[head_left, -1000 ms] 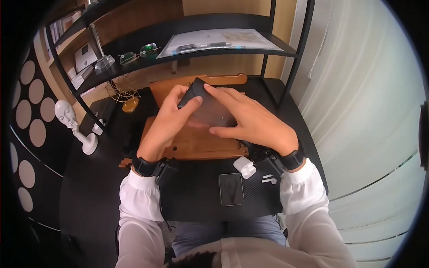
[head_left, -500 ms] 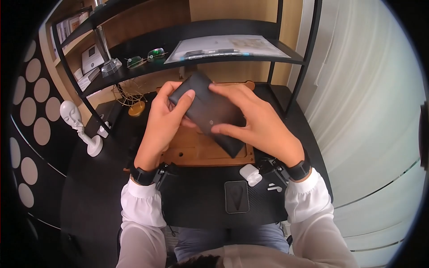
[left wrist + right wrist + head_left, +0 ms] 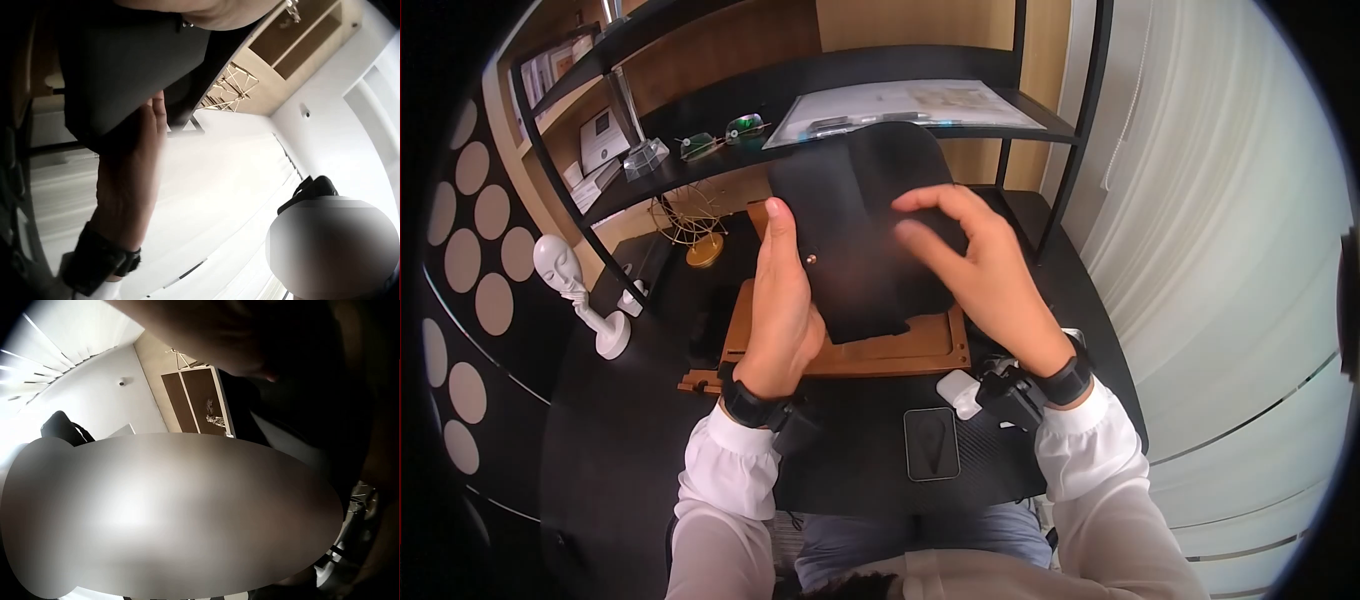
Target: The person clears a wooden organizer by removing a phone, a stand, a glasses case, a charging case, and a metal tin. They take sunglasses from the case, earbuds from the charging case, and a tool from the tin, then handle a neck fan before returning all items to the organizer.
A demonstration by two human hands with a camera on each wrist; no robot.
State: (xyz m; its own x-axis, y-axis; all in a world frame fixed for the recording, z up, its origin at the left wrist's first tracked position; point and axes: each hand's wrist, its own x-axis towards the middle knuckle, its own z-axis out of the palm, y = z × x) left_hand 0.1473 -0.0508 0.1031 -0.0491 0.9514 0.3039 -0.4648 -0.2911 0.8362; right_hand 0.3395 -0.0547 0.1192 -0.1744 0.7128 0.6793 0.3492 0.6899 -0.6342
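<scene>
A flat black folding case (image 3: 850, 240) is spread open and raised above the brown wooden board (image 3: 860, 362), a small metal snap on its left part. At its left edge my left hand (image 3: 780, 300) grips it, thumb upright along the edge, the other fingers hidden behind. My right hand (image 3: 990, 270) is at its right side, index finger and thumb bent and apart over the surface; contact is unclear. The left wrist view shows the case (image 3: 137, 62) from beneath, the right hand (image 3: 128, 194) beside it. The right wrist view is mostly dark and blurred.
White earbud case (image 3: 960, 392) and a dark rectangular tray (image 3: 932, 445) lie near the front edge. A white figurine (image 3: 610, 335) and gold wire ornament (image 3: 703, 250) stand left. Behind, the black shelf (image 3: 1050, 125) carries glasses (image 3: 698, 147) and a clear folder (image 3: 900, 105).
The black case, folded narrow before, is now spread wider and turned more upright. My left hand has turned, its thumb now at the left edge. The right thumb and index finger have come closer together.
</scene>
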